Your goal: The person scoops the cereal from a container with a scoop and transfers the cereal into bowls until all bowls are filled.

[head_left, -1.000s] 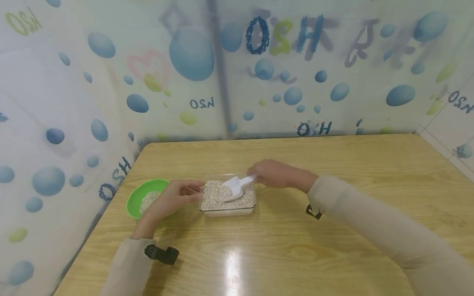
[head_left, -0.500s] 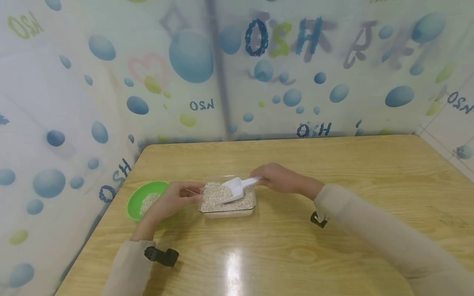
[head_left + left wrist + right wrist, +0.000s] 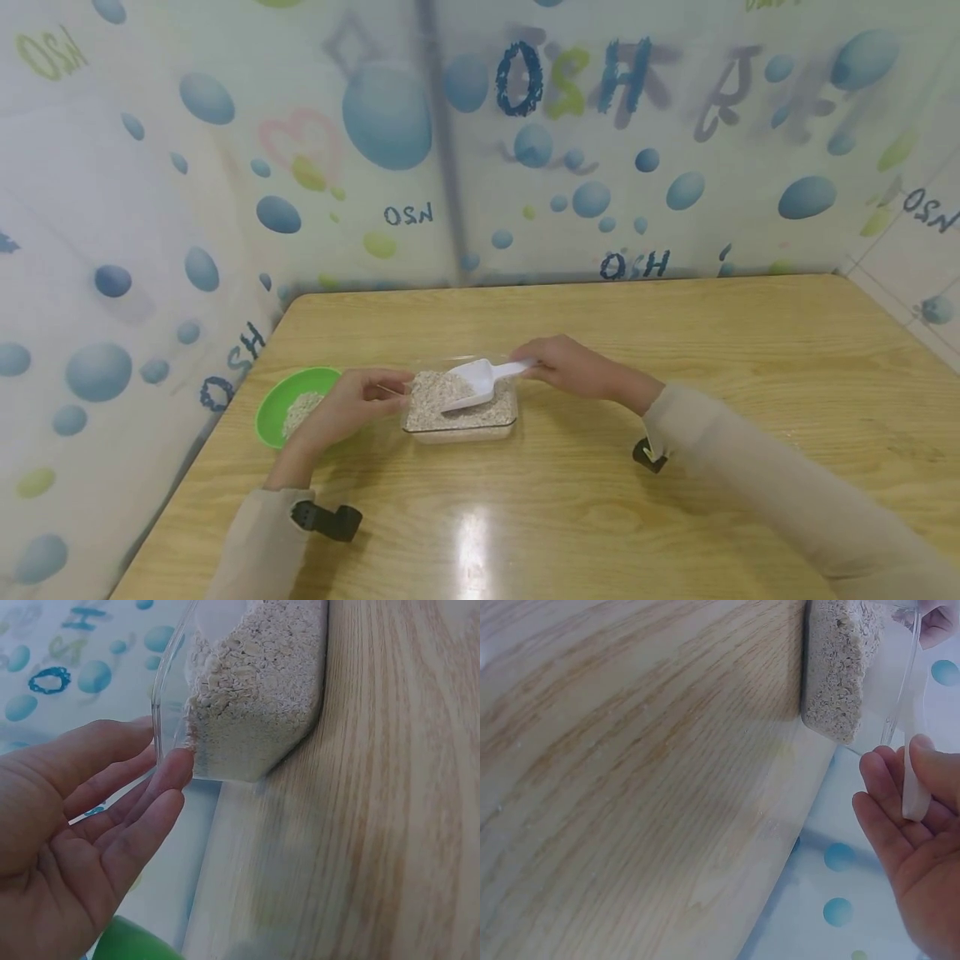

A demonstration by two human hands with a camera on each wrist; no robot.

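Observation:
A white scoop (image 3: 476, 387) lies tilted in the oats (image 3: 431, 400), its mouth toward the left. My right hand (image 3: 566, 367) pinches the end of its handle between thumb and fingers, as the right wrist view shows. The oats fill a clear rectangular container (image 3: 459, 435) on the table. At the container's left end, my left hand (image 3: 356, 404) touches the wall and rim with fairly straight fingers (image 3: 146, 825). Behind the left hand sits a green bowl (image 3: 273, 400) with some oats in it, partly covered by that hand.
The wooden table (image 3: 600, 517) meets a patterned curtain (image 3: 525, 208) at its back and left edges. A dark wrist strap with a camera (image 3: 326, 518) is on the left sleeve, and another camera (image 3: 648, 456) hangs under the right sleeve.
My right hand has shifted slightly right and toward me, and the scoop's handle now lies flatter. My left hand and the bowl stay in place.

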